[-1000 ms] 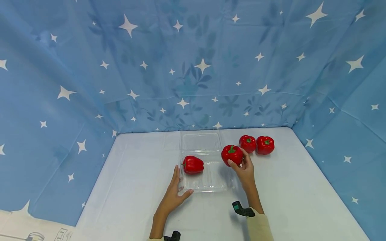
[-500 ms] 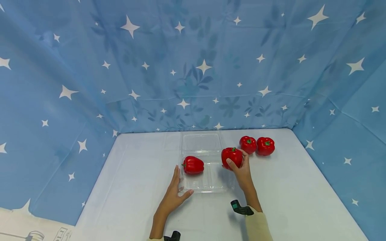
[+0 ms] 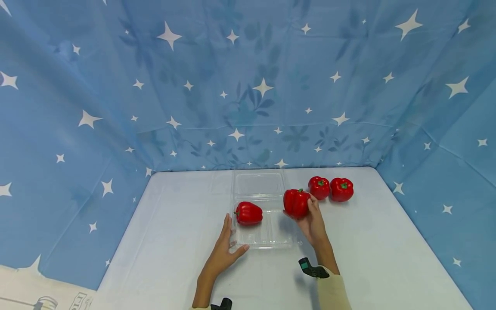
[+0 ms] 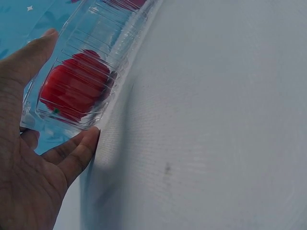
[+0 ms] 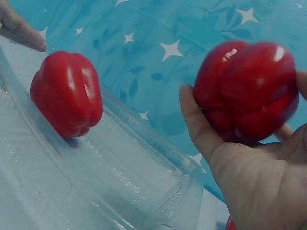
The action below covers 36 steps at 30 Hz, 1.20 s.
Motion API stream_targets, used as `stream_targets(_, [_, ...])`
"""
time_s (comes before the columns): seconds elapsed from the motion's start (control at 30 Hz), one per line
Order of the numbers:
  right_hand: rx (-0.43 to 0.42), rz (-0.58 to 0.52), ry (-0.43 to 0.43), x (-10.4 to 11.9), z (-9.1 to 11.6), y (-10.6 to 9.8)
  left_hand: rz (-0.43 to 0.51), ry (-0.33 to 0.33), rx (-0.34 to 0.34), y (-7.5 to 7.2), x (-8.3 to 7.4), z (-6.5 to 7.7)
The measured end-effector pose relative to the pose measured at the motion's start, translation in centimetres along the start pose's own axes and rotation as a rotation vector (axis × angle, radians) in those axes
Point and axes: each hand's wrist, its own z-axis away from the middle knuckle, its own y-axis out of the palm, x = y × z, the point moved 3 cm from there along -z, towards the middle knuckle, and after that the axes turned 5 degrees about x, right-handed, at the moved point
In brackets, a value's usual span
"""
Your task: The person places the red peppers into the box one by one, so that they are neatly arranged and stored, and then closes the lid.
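My right hand [image 3: 315, 228] holds a red bell pepper [image 3: 296, 203] above the right part of a clear plastic clamshell container [image 3: 277, 230]. In the right wrist view, the fingers and thumb cup this held pepper [image 5: 247, 88] from below and the side. A second bell pepper [image 3: 249, 213] lies on its side in the container's left half, its green stem facing left. My left hand [image 3: 222, 252] rests against the container's left front corner. Its fingers lie extended along the left side, while the thumb reaches the front edge, as the left wrist view also shows.
Two more red bell peppers [image 3: 319, 188] [image 3: 341, 190] stand side by side behind and right of the container, stems up. The container's lid [image 3: 258, 184] lies folded back behind it. A blue star-patterned curtain [image 3: 248, 86] borders the white table [image 3: 170, 241].
My right hand has turned the held pepper, so its stem now points up and back and more of its side faces the camera. The left hand and container have stayed put.
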Motion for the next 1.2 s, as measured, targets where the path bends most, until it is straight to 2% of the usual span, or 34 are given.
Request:
stream_targets(0.1, [-0.049,0.062,0.004,0.2,0.1,-0.2,-0.006,0.002,0.003,0.0,0.0,0.0])
stream_targets(0.23, [-0.112,0.209,0.015,0.4,0.1,-0.5,0.002,-0.003,0.003,0.0,0.1,0.0])
stream_targets(0.37, [-0.149,0.337,0.03,0.4,-0.1,-0.8,0.014,0.0,0.003,-0.1,-0.1,0.1])
stream_targets(0.47, [-0.158,0.456,0.006,0.5,-0.3,-0.6,0.015,-0.001,0.005,-0.1,-0.3,0.1])
stream_targets(0.63, [-0.13,0.758,-0.086,0.7,-0.5,0.2,0.017,-0.01,0.006,-0.1,-0.4,0.2])
stream_targets(0.8, [-0.12,1.025,-0.089,0.3,-0.8,0.9,0.006,-0.02,0.003,-0.2,-0.4,0.1])
stream_targets(1.07, [-0.024,1.216,-0.162,-0.7,-0.9,1.6,0.024,0.005,0.001,-0.1,-0.4,0.2])
stream_targets(1.2, [-0.006,1.288,-0.149,-1.1,-0.9,1.7,0.016,-0.004,0.004,-0.1,-0.3,0.1])
